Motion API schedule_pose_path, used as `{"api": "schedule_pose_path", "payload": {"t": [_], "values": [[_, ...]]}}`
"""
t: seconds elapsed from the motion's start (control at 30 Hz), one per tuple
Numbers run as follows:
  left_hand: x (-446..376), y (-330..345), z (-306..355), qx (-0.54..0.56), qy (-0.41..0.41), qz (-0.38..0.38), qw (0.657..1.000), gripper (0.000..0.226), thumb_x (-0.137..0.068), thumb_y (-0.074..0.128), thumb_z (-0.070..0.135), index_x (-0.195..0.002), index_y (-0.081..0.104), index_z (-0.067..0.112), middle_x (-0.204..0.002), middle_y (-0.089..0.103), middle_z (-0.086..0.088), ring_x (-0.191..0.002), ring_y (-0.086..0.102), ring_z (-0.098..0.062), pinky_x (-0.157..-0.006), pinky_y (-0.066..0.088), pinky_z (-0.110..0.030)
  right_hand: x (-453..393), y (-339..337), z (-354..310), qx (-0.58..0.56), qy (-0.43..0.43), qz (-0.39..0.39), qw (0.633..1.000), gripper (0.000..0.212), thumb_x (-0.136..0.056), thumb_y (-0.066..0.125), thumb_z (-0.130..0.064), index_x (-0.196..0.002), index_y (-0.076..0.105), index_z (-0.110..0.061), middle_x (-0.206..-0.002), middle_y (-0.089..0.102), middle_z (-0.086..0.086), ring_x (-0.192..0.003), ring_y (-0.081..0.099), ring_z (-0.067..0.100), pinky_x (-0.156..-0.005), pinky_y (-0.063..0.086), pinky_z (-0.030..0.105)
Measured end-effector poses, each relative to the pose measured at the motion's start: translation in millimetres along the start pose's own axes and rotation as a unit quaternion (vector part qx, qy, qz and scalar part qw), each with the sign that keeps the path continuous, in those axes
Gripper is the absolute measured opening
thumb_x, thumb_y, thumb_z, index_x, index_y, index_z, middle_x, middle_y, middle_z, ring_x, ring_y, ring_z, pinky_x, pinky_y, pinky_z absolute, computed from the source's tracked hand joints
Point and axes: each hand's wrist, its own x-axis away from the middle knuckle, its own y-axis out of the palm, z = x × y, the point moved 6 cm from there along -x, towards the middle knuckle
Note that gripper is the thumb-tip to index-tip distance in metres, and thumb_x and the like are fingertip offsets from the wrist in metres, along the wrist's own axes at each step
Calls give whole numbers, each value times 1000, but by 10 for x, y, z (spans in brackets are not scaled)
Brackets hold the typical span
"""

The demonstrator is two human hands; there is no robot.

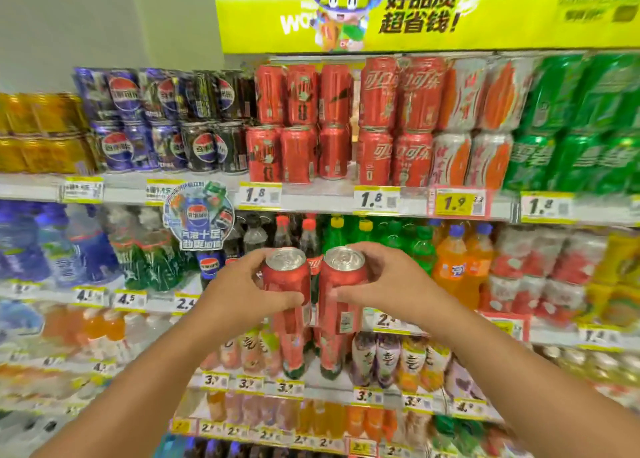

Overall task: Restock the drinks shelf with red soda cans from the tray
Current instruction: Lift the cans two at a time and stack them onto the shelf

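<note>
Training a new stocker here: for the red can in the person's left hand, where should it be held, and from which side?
Grip the red can around its smooth cylindrical wall, mid-height, from the outer left side, as the left hand does now. It stands upright and a second can in the right hand sits close on its right, so that side is blocked. The rimmed top gives poor purchase.

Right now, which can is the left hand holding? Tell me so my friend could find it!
Find the big yellow-green banner over the shelves, then drop straight down past the stacked red cans to the two hands in the middle. The left hand grips a red can with a silver top. It sits left of the right hand's can, which shows a white barcode.
</note>
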Motion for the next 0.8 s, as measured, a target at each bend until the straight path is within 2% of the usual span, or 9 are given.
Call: {"api": "schedule_pose_path", "payload": {"t": [0.1,0.3,0.43,0.5,0.6,0.63,0.7,0.73,0.8], "values": [[-192,-170,57,13,-1,-18,1000,55,-59,96,40,-105,67,52,-96,73,33,-83,67,14,-71,50,-17,-146,-30,-107,-2,11,12,1000,66,-52,93,-48,-112,70,-35,-104,77,-15,-95,74,4,-93,59,36],[-622,-480,164,16,31,-61,998,51,-66,94,32,-107,68,45,-96,74,31,-84,68,13,-74,49,-18,-493,-91,-329,-9,21,49,999,61,-55,93,-47,-111,69,-41,-105,76,-20,-96,73,0,-88,57,29],[-848,-636,251,5,49,-69,996,52,-62,95,39,-104,66,50,-95,73,32,-84,67,13,-72,49,-17,-740,-218,-571,-6,27,72,997,65,-53,93,-50,-112,69,-39,-105,76,-18,-97,72,1,-89,57,31],[-941,-691,305,4,65,-76,995,55,-58,94,44,-106,68,51,-98,74,31,-84,68,11,-75,51,-20,-853,-326,-740,1,23,98,995,68,-51,93,-52,-113,68,-39,-105,75,-19,-95,71,-3,-81,56,21],[-1051,-777,366,18,79,-76,994,66,-46,91,53,-107,66,58,-102,75,28,-85,71,7,-77,53,-24,-1065,-526,-1034,9,24,134,991,54,-57,94,-45,-103,66,-38,-89,74,-28,-76,70,-11,-51,50,7],[-1078,-805,389,23,80,-74,994,68,-43,90,55,-106,66,60,-102,75,27,-86,72,5,-80,54,-26,-1134,-595,-1137,15,29,150,988,53,-60,94,-44,-104,65,-37,-86,73,-27,-73,70,-9,-48,52,10],[-1134,-843,416,26,85,-71,994,68,-41,89,57,-104,65,63,-101,75,28,-89,73,2,-80,54,-29,-1271,-708,-1307,37,39,182,982,70,-61,92,-47,-122,62,-30,-104,71,-16,-84,73,9,-58,59,22],[-1157,-854,427,25,88,-71,993,68,-42,88,57,-105,64,63,-101,75,29,-89,73,3,-78,54,-29,-1336,-743,-1365,52,44,194,979,79,-62,92,-48,-130,58,-27,-113,67,-8,-90,71,16,-64,58,27],[-1183,-872,455,31,90,-73,993,68,-42,89,55,-105,66,62,-101,75,30,-89,73,4,-80,55,-30,-1452,-782,-1461,71,51,212,973,88,-66,90,-47,-141,51,-22,-117,61,-1,-91,63,16,-68,51,28]]}}
